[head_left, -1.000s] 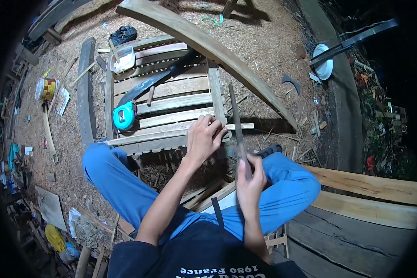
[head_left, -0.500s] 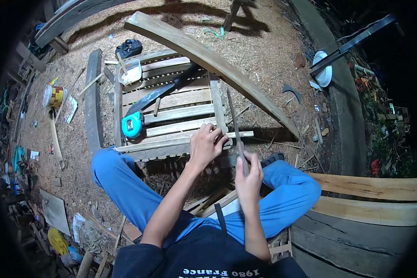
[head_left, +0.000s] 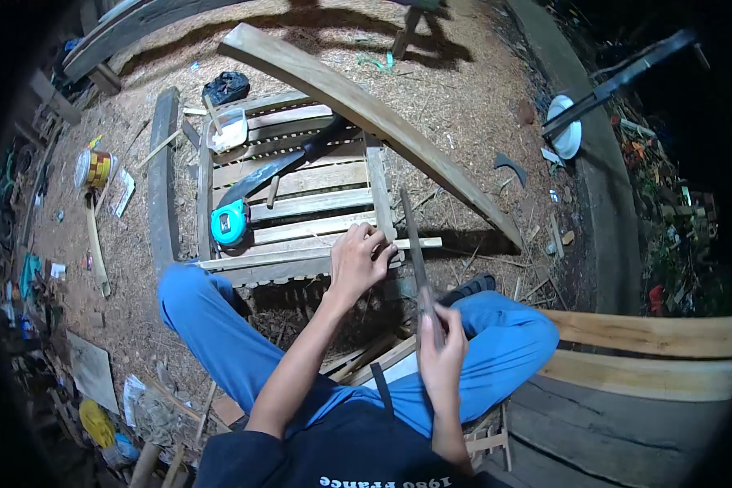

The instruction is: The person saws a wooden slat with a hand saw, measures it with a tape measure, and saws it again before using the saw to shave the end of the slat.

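My left hand [head_left: 358, 259] is closed on a thin wooden strip [head_left: 281, 255] that lies along the near edge of a slatted wooden frame [head_left: 380, 183]. The strip's free end sticks out past my fingers. In my right hand [head_left: 442, 346] is the handle of a long narrow blade [head_left: 413, 244], its tip pointing away from me. The blade crosses the strip just right of my left hand. On the slats rest a teal tape measure [head_left: 230, 223], a large dark-bladed knife [head_left: 264, 173] and a short wooden peg [head_left: 272, 192].
A long curved beam [head_left: 358, 106] slants over the frame's far right corner. A plastic tub [head_left: 228, 130] sits at the far left corner, near a black bag [head_left: 226, 86]. Pale planks [head_left: 642, 333] lie at the right. A white dish [head_left: 564, 130] is farther off.
The blade has shifted back and forth slightly across the strip, with my right hand now a little lower. My left hand keeps its hold. The view has tilted slightly.
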A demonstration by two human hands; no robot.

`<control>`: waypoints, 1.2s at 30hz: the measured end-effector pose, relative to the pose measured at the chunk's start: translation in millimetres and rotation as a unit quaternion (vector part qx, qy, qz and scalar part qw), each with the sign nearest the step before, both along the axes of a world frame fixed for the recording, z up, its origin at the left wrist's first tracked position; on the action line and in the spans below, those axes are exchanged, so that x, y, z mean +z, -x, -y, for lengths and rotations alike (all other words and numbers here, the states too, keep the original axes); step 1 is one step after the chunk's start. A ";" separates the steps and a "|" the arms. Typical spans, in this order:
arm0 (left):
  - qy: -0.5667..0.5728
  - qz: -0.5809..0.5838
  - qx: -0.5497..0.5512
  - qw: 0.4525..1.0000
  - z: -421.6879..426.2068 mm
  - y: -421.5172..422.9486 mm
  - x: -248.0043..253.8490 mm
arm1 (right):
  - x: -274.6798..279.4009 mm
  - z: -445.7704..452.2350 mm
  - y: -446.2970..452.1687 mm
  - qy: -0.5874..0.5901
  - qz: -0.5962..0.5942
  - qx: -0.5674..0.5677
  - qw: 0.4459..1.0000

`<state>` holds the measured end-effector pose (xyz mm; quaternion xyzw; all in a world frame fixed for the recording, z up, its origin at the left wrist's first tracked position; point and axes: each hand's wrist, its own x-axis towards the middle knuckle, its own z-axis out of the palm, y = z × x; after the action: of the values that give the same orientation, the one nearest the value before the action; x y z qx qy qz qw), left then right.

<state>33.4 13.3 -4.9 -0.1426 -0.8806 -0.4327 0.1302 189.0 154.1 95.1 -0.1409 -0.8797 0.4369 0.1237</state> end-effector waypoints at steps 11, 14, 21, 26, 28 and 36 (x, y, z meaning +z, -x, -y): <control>0.005 0.009 -0.001 1.000 2.0 0.1 -1.8 | -1.8 4.9 0.5 0.010 0.018 -0.013 1.000; 0.017 0.003 -0.009 1.000 1.1 1.1 1.8 | -9.1 4.9 -22.3 -0.024 0.046 -0.055 0.997; 0.017 0.012 -0.013 1.000 1.7 -0.5 -0.7 | 22.8 -2.7 0.1 -0.020 0.040 -0.001 0.999; 0.011 -0.015 0.001 1.000 -2.5 -5.8 1.1 | 7.7 0.8 1.7 -0.013 0.020 -0.007 1.000; 0.014 -0.016 -0.003 1.000 -3.9 -6.9 2.3 | -5.9 5.3 35.1 -0.001 0.008 -0.006 1.000; 0.025 -0.032 0.011 0.999 -2.2 4.4 0.7 | -5.8 -6.1 22.4 0.016 0.013 -0.035 0.999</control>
<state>29.0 15.5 -4.1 -0.1505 -0.8880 -0.4042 0.1596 166.6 160.1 89.4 -0.1791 -0.8687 0.4446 0.1249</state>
